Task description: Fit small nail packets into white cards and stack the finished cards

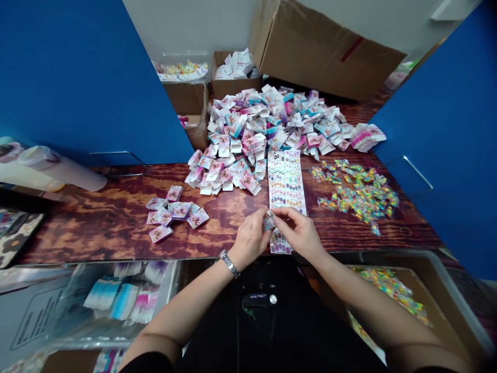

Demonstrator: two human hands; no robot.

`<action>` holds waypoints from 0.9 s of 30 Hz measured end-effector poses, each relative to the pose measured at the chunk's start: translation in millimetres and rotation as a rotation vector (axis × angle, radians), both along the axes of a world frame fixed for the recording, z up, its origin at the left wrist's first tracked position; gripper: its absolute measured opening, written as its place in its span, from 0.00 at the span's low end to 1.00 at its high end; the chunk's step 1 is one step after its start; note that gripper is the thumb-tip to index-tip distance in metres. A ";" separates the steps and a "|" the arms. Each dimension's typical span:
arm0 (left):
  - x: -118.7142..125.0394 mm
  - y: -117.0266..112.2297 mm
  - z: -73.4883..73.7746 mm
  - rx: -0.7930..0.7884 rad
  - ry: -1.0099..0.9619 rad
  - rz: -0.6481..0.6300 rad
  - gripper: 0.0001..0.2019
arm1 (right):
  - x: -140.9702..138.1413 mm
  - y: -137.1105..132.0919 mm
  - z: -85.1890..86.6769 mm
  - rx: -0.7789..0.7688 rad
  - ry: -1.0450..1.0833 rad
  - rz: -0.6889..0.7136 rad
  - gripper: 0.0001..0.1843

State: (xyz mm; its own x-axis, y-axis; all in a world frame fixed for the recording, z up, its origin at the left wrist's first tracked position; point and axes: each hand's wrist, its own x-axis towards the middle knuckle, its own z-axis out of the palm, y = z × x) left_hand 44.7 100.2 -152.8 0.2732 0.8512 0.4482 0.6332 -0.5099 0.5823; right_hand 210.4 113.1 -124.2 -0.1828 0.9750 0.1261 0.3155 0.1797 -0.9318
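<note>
Head view: the left hand [250,234] held a small printed carton [267,223] in a closed grip above the sticker sheet [287,181]; the right hand [302,234] pinched the carton's top. Light pressure appeared advisable against creasing.

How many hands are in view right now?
2: the left hand, holding a small box, and the right hand, at the same box, near the sticker sheets. No other hand shows.

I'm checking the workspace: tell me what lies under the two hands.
Printed sheeting and tabletop show around the left hand and right hand, which hold a small carton. Whatever lies directly beneath them is covered.
</note>
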 end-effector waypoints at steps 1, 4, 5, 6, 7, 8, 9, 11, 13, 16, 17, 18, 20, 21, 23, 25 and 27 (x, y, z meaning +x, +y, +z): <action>-0.1 -0.3 0.1 0.000 0.011 0.009 0.24 | -0.2 1.1 0.1 -0.024 0.016 0.005 0.12; -0.7 -0.9 0.4 0.015 0.041 0.013 0.25 | -2.1 4.8 -2.0 -0.095 0.090 -0.010 0.12; -0.8 -1.0 0.4 0.025 0.048 0.012 0.25 | -3.3 5.8 -3.1 -0.115 0.119 -0.014 0.11; -0.9 -1.1 0.1 0.036 0.053 0.011 0.25 | -4.8 6.4 -4.1 -0.130 0.141 -0.020 0.11; -1.0 -1.2 -0.5 0.047 0.056 0.009 0.25 | -6.3 6.9 -4.9 -0.140 0.153 -0.028 0.10; -0.9 -1.3 -1.3 0.055 0.057 0.007 0.26 | -7.7 7.1 -5.5 -0.144 0.158 -0.041 0.10; -0.8 -1.3 -2.4 0.064 0.056 0.007 0.26 | -9.0 7.2 -5.8 -0.147 0.155 -0.054 0.09; -0.5 -1.5 -4.9 0.085 0.057 0.010 0.27 | -10.7 7.4 -5.7 -0.145 0.140 -0.081 0.09; -0.4 -1.8 -7.3 0.107 0.068 0.016 0.29 | -11.3 7.6 -5.0 -0.135 0.124 -0.098 0.07; -0.4 -2.5 -9.3 0.132 0.103 0.013 0.31 | -11.1 6.6 -2.5 -0.084 0.062 -0.096 0.06; -0.2 -2.8 -9.5 0.141 0.122 0.012 0.31 | -11.2 5.3 -1.5 -0.050 0.027 -0.093 0.06; 0.2 -3.1 -9.5 0.150 0.147 0.017 0.32 | -11.5 3.4 -0.6 -0.003 -0.018 -0.090 0.07; 1.6 -3.5 -9.1 0.161 0.212 0.048 0.33 | -12.8 -2.2 0.1 0.133 -0.121 -0.082 0.09; 2.6 -3.5 -8.8 0.160 0.244 0.067 0.33 | -13.7 -5.5 -0.4 0.214 -0.169 -0.076 0.11; 4.4 -2.8 -8.1 0.154 0.289 0.098 0.34 | -16.2 -11.9 -3.2 0.357 -0.229 -0.073 0.15; 5.5 -1.5 -7.4 0.158 0.299 0.111 0.33 | -18.7 -16.6 -7.6 0.427 -0.237 -0.083 0.18; 5.5 -0.5 -6.9 0.168 0.288 0.125 0.33 | -20.8 -18.9 -11.7 0.399 -0.202 -0.105 0.19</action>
